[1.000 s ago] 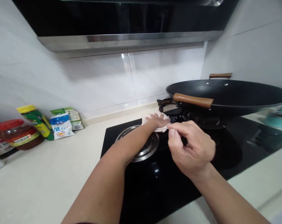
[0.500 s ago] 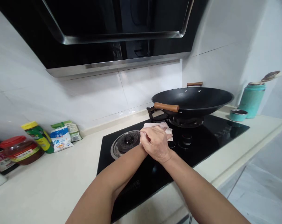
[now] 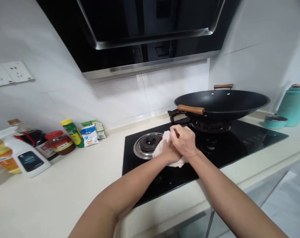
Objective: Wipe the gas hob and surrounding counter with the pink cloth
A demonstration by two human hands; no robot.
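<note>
A pale pinkish cloth (image 3: 159, 148) lies bunched on the black glass hob (image 3: 145, 195), beside the left burner (image 3: 150, 142). My left hand (image 3: 170, 152) grips the cloth from above, its fingers partly covered by folds and by my other hand. Close against it, my right hand (image 3: 186, 140) is closed with curled fingers at the cloth's upper right part; its fingertips are hidden. My forearms converge over the front of the hob.
A black wok (image 3: 221, 102) with wooden handles sits on the right burner. A teal flask (image 3: 293, 104) and cup (image 3: 275, 122) stand beyond it. Left on the counter are a spray bottle (image 3: 28, 155), a red-lidded jar (image 3: 60, 143) and seasoning packets (image 3: 90, 135). A range hood (image 3: 150, 46) hangs above.
The view has swung left, bringing the spray bottle and wall sockets in. The cloth and both hands have come nearer the front; the cloth is more bunched, and my left hand shows more.
</note>
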